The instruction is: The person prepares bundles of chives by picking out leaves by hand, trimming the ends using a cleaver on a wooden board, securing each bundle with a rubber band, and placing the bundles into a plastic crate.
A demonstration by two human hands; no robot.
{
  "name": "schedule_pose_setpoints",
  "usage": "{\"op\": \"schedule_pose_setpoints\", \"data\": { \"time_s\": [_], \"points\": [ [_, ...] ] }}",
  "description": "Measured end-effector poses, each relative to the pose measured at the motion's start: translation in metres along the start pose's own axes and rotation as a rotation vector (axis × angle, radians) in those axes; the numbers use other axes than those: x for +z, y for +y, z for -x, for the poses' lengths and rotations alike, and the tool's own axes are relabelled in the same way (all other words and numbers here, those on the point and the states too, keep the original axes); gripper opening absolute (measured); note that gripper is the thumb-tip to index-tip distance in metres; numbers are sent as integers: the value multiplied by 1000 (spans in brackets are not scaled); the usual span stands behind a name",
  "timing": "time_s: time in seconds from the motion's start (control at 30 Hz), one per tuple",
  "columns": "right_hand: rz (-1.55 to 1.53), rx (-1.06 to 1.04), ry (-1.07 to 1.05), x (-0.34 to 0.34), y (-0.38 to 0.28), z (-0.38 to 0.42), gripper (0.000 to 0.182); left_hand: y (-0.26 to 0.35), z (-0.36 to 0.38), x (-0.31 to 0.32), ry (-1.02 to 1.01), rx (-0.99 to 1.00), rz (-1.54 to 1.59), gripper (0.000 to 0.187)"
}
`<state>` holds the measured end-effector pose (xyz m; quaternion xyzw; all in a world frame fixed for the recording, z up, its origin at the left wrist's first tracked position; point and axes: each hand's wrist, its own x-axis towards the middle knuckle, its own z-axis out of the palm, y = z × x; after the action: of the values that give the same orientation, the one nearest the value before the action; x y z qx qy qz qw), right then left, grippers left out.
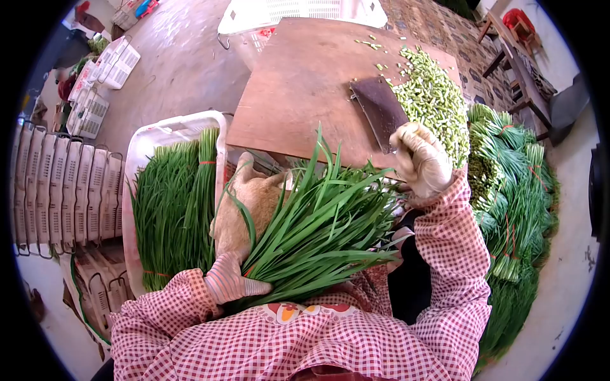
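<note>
I note the left hand gripping the chive bundle at its base, leaves fanning toward the cutting board, where the right hand clenches the cleaver.

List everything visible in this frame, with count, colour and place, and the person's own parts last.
cutting board: one, brown, centre top.
cleaver: one, dark, on the board.
chopped stems: one heap, pale green, board's right edge.
bundle of chives: one, green, on the lap.
white crate: one, left, filled with green chives.
tied chive bundles: many, green, on the floor at right.
stacked crates: a row, white, far left.
white basket: one, behind the board.
left hand: gloved, gripping the bundle's base.
right hand: gloved, holding the cleaver.
</note>
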<state>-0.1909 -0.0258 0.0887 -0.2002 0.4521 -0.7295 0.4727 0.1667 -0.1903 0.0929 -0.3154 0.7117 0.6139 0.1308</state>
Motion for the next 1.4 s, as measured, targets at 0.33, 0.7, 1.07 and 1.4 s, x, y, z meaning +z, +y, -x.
{"op": "schedule_pose_setpoints", "data": {
  "time_s": [0.33, 0.7, 1.07, 1.4],
  "points": [
    [423, 179, 7, 66, 37, -13, 12, -6, -3, 0, -22, 48, 35, 61],
    [931, 45, -281, 87, -2, -29, 10, -10, -3, 1, -65, -72, 70, 62],
    [1164, -148, 144, 52, 20, -66, 11, -13, 2, -9, -41, -4, 60, 64],
    [959, 307, 20, -52, 42, 100, 29, -56, 7, -65, -163, -85, 723, 73]
  ]
}}
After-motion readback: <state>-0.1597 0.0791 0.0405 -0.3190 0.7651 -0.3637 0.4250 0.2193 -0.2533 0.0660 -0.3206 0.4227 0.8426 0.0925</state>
